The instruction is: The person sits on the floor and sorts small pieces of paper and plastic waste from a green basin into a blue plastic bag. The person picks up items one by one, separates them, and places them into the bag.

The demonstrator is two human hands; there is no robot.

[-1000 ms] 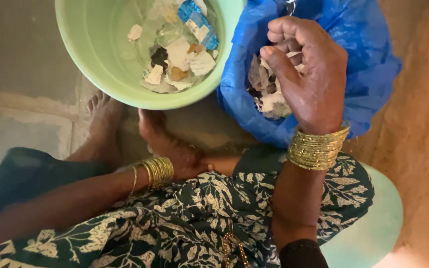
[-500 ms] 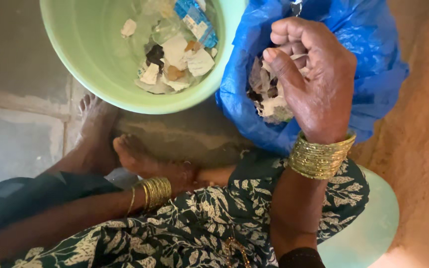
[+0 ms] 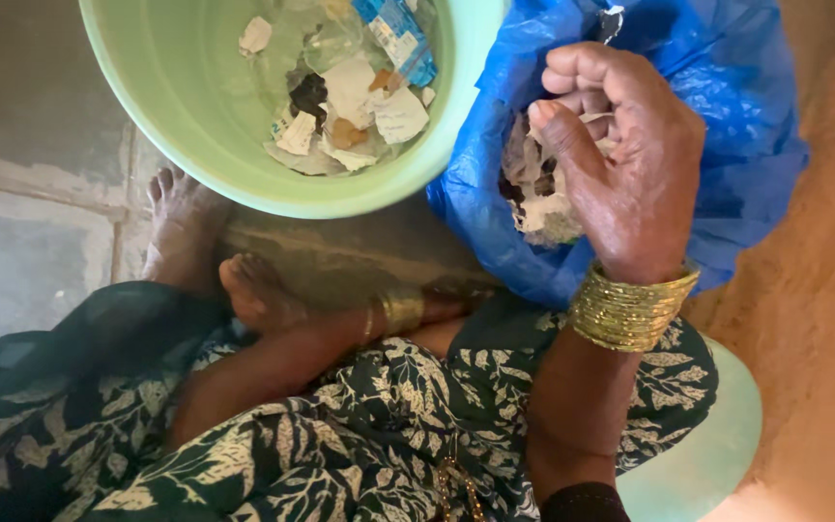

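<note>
1 right hand [image 3: 630,164] perhaps clutches crumpled scraps [image 3: 543,208] in crinkly blue bag [image 3: 736,126]

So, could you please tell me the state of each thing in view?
Blue bag: open, scraps inside.
Green tub: upright, partly filled with paper and plastic scraps.
Right hand: over the bag's mouth, fingers curled around scraps.
Left hand: low beside the bag, mostly hidden.
</note>
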